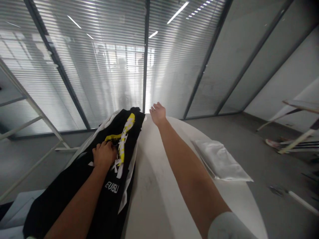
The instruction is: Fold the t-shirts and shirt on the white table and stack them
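A black garment [116,209] with a yellow and white print and white "EVISU" lettering lies lengthwise on the left of a round white table [159,199]. White fabric shows along its edges. My left hand [104,154] rests on the garment beside the print, its fingers curled into the cloth. My right hand [158,113] reaches to the table's far edge, fingers spread, holding nothing. Nearest to it, a folded white cloth in clear plastic [219,160] lies on the table's right side.
Glass partitions with slatted blinds [104,66] stand beyond the table, with a blurred shape behind them. A pale metal frame [32,106] stands at left. A striped object [294,144] and angled white supports [299,113] stand on the grey floor at right.
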`<state>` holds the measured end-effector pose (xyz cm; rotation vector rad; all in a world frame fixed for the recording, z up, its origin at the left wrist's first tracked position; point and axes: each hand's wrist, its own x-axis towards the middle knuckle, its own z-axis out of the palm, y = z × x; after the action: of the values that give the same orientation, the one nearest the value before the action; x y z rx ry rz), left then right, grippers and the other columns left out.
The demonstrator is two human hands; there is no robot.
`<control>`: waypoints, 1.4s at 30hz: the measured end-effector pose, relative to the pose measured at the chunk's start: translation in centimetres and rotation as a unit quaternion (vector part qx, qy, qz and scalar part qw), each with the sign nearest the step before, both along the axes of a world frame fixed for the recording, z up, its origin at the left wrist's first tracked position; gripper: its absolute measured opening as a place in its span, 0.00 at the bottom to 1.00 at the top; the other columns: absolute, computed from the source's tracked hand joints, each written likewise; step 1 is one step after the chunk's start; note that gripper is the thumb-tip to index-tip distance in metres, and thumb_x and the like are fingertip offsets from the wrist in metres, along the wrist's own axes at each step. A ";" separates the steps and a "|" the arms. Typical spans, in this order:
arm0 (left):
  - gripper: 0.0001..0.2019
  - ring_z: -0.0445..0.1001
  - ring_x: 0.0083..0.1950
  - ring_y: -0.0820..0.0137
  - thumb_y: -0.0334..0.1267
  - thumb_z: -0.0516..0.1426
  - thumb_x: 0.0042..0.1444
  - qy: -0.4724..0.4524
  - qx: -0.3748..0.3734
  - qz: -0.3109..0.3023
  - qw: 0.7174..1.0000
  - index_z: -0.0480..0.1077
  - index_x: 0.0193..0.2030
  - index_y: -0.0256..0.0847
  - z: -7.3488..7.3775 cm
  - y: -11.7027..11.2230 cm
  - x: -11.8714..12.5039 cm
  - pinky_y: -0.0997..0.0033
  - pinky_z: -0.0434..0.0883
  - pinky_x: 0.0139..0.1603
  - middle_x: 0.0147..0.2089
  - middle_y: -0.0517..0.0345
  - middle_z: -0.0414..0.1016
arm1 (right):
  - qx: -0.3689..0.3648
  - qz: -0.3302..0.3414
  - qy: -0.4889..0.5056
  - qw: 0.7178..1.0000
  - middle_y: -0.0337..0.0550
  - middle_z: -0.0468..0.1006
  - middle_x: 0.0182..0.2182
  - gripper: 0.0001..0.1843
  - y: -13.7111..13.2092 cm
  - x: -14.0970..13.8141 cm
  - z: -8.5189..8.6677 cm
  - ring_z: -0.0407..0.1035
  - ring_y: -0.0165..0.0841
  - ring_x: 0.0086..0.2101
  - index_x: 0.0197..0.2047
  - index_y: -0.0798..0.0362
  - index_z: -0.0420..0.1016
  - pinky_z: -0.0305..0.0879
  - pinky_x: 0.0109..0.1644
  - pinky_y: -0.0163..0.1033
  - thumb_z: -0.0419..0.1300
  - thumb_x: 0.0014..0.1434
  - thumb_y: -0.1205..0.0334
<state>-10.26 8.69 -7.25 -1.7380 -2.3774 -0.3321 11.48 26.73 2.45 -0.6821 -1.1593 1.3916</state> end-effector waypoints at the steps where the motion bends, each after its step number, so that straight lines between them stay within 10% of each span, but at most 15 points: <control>1: 0.18 0.69 0.51 0.51 0.39 0.45 0.61 0.000 -0.004 -0.006 1.000 0.74 0.46 0.40 0.0 0.0 0.0 0.52 0.64 0.46 0.49 0.43 0.74 | 0.003 -0.025 0.009 1.000 0.37 0.76 0.42 0.16 -0.2 0.6 -0.3 0.67 0.31 0.48 0.45 0.45 0.73 0.65 0.52 0.41 0.59 0.52 0.57; 4: 0.19 0.68 0.50 0.50 0.41 0.44 0.62 0.013 -0.001 -0.011 1.000 0.73 0.47 0.39 0.0 -0.1 0.0 0.51 0.64 0.45 0.49 0.42 0.74 | 0.001 -0.063 -0.014 0.998 0.37 0.77 0.46 0.17 -2.4 2.6 -2.7 0.67 0.33 0.49 0.45 0.45 0.74 0.64 0.51 0.44 0.59 0.49 0.60; 10: 0.18 0.67 0.52 0.49 0.43 0.47 0.61 0.043 0.016 -0.046 0.998 0.72 0.49 0.39 0.0 -0.1 0.8 0.49 0.63 0.48 0.51 0.42 0.73 | -0.052 0.081 -0.225 0.970 0.42 0.80 0.36 0.13 -9.1 5.6 -6.5 0.73 0.33 0.36 0.39 0.51 0.77 0.65 0.40 0.39 0.63 0.49 0.58; 19: 0.18 0.67 0.54 0.53 0.44 0.50 0.59 -0.021 0.027 -0.155 0.987 0.73 0.52 0.43 1.2 2.8 5.2 0.51 0.62 0.55 0.51 0.46 0.72 | 0.032 0.265 -0.468 0.843 0.41 0.80 0.34 0.18 -15.5 10.9 -3.7 0.73 0.30 0.30 0.48 0.49 0.78 0.64 0.31 0.33 0.63 0.53 0.56; 25: 0.23 0.63 0.59 0.52 0.48 0.51 0.59 0.005 -0.003 -0.256 0.967 0.69 0.60 0.49 -1.2 2.7 7.3 0.47 0.59 0.59 0.58 0.47 0.68 | 0.077 0.096 -0.627 0.769 0.48 0.81 0.43 0.18 -14.2 17.3 -2.9 0.75 0.38 0.39 0.49 0.51 0.78 0.66 0.43 0.38 0.60 0.58 0.54; 33: 0.24 0.61 0.62 0.53 0.47 0.49 0.61 0.010 0.009 -0.240 0.971 0.65 0.63 0.49 -2.0 2.7 6.8 0.49 0.56 0.61 0.61 0.48 0.66 | -0.070 -0.113 -0.826 0.547 0.62 0.67 0.58 0.32 -11.9 25.3 -5.0 0.60 0.51 0.59 0.64 0.56 0.63 0.57 0.58 0.53 0.55 0.60 0.50; 37: 0.24 0.61 0.62 0.53 0.48 0.51 0.60 -0.008 -0.001 -0.230 0.973 0.67 0.63 0.49 -1.9 2.9 6.8 0.48 0.56 0.62 0.62 0.47 0.66 | -0.128 -0.122 -0.829 0.531 0.66 0.61 0.61 0.43 -11.3 26.4 -7.3 0.58 0.57 0.60 0.67 0.53 0.58 0.59 0.55 0.57 0.63 0.53 0.45; 42: 0.24 0.61 0.63 0.53 0.48 0.52 0.59 -0.023 -0.010 -0.216 0.976 0.68 0.62 0.50 -1.7 3.2 6.2 0.49 0.56 0.62 0.63 0.48 0.65 | -0.116 -0.166 -0.823 0.531 0.64 0.62 0.58 0.31 -10.9 27.0 -9.1 0.61 0.54 0.58 0.64 0.53 0.62 0.61 0.53 0.56 0.58 0.56 0.62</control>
<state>-4.09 11.87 -8.91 -2.2732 -2.0148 -0.4101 38.46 15.81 -6.62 -2.5438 -1.9727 0.1250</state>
